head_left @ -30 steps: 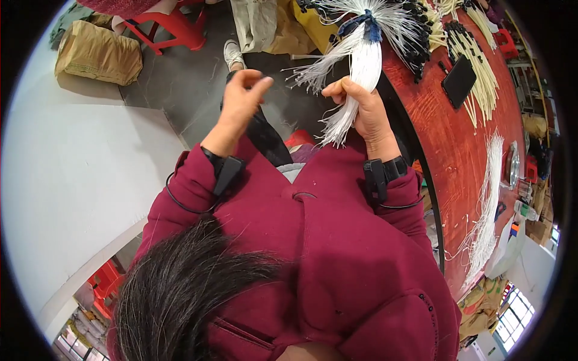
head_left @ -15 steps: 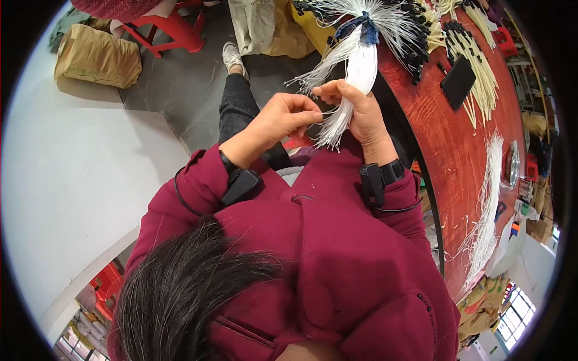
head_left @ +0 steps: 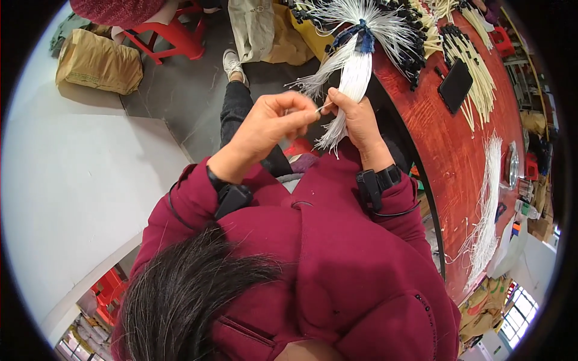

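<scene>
A thick bundle of thin white cords (head_left: 355, 75) hangs off the table's edge, tied with a dark blue cloth strip (head_left: 365, 42). My right hand (head_left: 359, 123) is closed on the bundle near its loose lower ends, with thumb and forefinger pinched together at its left side. My left hand (head_left: 268, 129) is slightly blurred; its thumb and forefinger pinch a single white cord close to the right fingertips. Loose cord ends (head_left: 331, 137) dangle below the right hand. Above the tie, more white strands fan out toward black-tipped pieces.
The red-brown table (head_left: 442, 174) curves along the right, bearing a black phone (head_left: 456, 86), cream-coloured cords (head_left: 481, 90) and another pile of white cords (head_left: 484, 204). A white surface (head_left: 84, 186) lies at left. Beyond are a wrapped brown package (head_left: 99, 62) and red stool (head_left: 177, 39).
My left hand has shifted slightly left and down. My right thumb and forefinger have come together in a pinch, and the bundle has swung a little left.
</scene>
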